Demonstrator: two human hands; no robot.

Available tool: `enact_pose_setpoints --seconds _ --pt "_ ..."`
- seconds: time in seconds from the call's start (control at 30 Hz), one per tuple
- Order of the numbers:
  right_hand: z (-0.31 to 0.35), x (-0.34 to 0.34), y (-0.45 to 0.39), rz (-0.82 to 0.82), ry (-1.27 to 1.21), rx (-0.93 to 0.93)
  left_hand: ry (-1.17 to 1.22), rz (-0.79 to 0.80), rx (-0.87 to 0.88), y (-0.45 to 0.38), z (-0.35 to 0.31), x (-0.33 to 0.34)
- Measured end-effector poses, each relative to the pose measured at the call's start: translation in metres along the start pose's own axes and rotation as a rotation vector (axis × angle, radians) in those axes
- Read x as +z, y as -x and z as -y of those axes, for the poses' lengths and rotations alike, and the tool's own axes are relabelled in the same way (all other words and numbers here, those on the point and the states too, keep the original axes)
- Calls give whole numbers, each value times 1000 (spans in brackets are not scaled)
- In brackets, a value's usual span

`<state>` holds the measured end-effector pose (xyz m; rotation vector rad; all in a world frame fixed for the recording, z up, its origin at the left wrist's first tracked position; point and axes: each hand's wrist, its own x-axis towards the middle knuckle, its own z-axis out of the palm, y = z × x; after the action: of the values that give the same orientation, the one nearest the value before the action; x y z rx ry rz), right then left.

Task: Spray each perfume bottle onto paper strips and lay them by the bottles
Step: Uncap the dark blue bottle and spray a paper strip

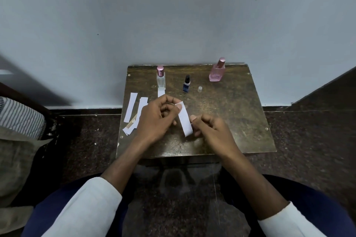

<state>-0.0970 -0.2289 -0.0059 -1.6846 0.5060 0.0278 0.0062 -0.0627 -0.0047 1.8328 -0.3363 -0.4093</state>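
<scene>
Three perfume bottles stand at the back of a small brown table (pixel 231 117): a clear one with a pink cap (pixel 161 81), a small dark blue one (pixel 186 84) without its cap, and a pink one (pixel 217 71) at the right. A clear cap (pixel 200 89) sits beside the blue bottle. One white strip (pixel 161 93) lies in front of the clear bottle. My left hand (pixel 156 119) pinches the top of a white paper strip (pixel 185 119). My right hand (pixel 210 129) touches that strip's lower edge with curled fingers. Several loose strips (pixel 133 113) lie at the table's left.
The table stands against a pale wall. Dark speckled floor surrounds it. A striped cloth (pixel 21 117) lies at the far left. My knees in blue trousers are below the table's near edge.
</scene>
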Motion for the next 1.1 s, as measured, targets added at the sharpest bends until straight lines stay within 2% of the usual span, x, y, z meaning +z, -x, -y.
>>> enact_pose_setpoints --seconds 0.1,0.37,0.47,0.57,0.67,0.73,0.77,0.8,0.87,0.9,0.93,1.0,1.1 --pt "0 -2 -6 27 -101 68 -37 -31 -5 0 7 -1" --pt "12 -4 -19 148 -128 153 -11 -50 -61 -2 4 4" --pt "15 -5 -22 176 -187 184 125 -65 -125 -2 0 4" --pt "18 -10 -23 134 -176 176 322 -47 -137 -4 -8 1" --pt "13 -19 -27 80 -118 130 756 133 -197 2 -26 -4" --pt "6 -23 -31 68 4 83 892 210 -206 4 -32 -5" --pt "2 -24 -32 69 56 64 823 192 -203 4 -29 -3" --pt "0 -24 -33 72 93 48 649 144 -195 2 -24 -1" --pt "-4 -23 -33 68 167 13 117 41 -163 -1 -10 2" --pt "-5 -23 -33 59 210 -2 -82 27 -148 -1 -4 3" --pt "-5 -22 -34 48 250 -15 -168 28 -151 -1 1 4" --pt "-6 -22 -34 29 307 -31 -61 74 -168 0 1 4" --pt "-6 -23 -36 12 314 -26 484 218 -234 4 -21 2"
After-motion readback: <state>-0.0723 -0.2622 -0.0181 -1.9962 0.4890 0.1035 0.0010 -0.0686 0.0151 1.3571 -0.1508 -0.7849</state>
